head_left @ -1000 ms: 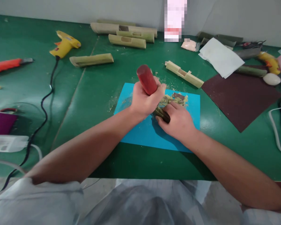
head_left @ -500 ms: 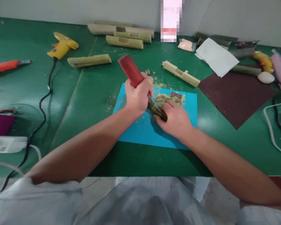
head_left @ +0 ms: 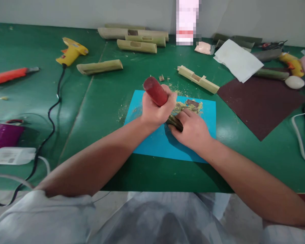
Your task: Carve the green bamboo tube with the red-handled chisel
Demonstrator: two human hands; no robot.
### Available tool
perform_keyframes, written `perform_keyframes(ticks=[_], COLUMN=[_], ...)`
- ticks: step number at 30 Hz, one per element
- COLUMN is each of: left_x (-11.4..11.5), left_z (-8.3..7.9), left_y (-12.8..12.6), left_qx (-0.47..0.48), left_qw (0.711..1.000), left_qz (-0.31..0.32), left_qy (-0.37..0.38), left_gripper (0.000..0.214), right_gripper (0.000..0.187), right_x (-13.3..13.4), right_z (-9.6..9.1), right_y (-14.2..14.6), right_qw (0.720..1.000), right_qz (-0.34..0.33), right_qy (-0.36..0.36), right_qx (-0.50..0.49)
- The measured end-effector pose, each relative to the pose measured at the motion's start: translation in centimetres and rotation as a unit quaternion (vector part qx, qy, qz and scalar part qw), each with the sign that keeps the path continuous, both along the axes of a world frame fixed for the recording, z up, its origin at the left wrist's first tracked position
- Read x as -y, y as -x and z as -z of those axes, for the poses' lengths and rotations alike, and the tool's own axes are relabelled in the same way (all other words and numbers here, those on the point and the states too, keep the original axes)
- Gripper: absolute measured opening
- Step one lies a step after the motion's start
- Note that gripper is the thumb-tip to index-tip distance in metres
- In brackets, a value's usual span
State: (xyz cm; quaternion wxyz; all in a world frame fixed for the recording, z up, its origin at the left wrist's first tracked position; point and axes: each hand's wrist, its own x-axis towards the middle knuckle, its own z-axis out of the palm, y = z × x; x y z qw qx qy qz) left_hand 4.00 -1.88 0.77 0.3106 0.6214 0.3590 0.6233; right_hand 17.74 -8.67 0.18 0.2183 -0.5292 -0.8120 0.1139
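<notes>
My left hand [head_left: 156,106] is wrapped round the thick red handle of a chisel-like tool [head_left: 155,90]. The handle tilts up toward me, and the working end is hidden behind my fist. Beside it, my right hand [head_left: 191,127] grips a short dark green bamboo piece [head_left: 175,122] against a blue sheet [head_left: 152,142]. The tool meets or nearly meets the bamboo; the exact contact is hidden. Pale shavings and a brown scrap [head_left: 192,103] lie on the sheet just beyond my right hand.
A slotted bamboo piece [head_left: 198,79] lies beyond the sheet, beside brown sandpaper-like sheeting [head_left: 260,112]. More bamboo tubes [head_left: 137,46] are at the back. On the left are a yellow glue gun [head_left: 71,54], its black cord, an orange-handled cutter [head_left: 10,76] and a purple box [head_left: 7,137].
My left hand has shifted slightly right, and the red handle has swung steeper, its end now facing me more. My right hand still holds the bamboo piece. The whole view has shifted slightly.
</notes>
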Motion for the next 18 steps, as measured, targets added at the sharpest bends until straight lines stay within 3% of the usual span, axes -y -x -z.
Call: perform_keyframes(ticks=[4,10,15,18], left_x=[-0.3,-0.3,-0.2,-0.1], left_z=[-0.1,0.0,-0.3,-0.3], left_y=[0.1,0.8,-0.1,-0.5], left_qx=[-0.011,0.090,0.100,0.071], left_qw=[0.998,0.987,0.991,0.994], left_qz=[0.057,0.056,-0.006,-0.001], left_qy=[0.010,0.125,0.091,0.081], left_gripper=[0.046,0.044,0.046,0.050], right_gripper=[0.014,0.016,0.016,0.016], right_x=[0.1,0.1,0.1,0.2], right_z=[0.1,0.5,0.5,0.3], right_y=[0.1,-0.1,-0.1,0.0], right_qw=[1.000,1.000,1.000,1.000], right_qz=[-0.015,-0.012,-0.001,0.003], right_qy=[0.001,0.005,-0.008,-0.007], right_qx=[0.000,0.011,0.013,0.021])
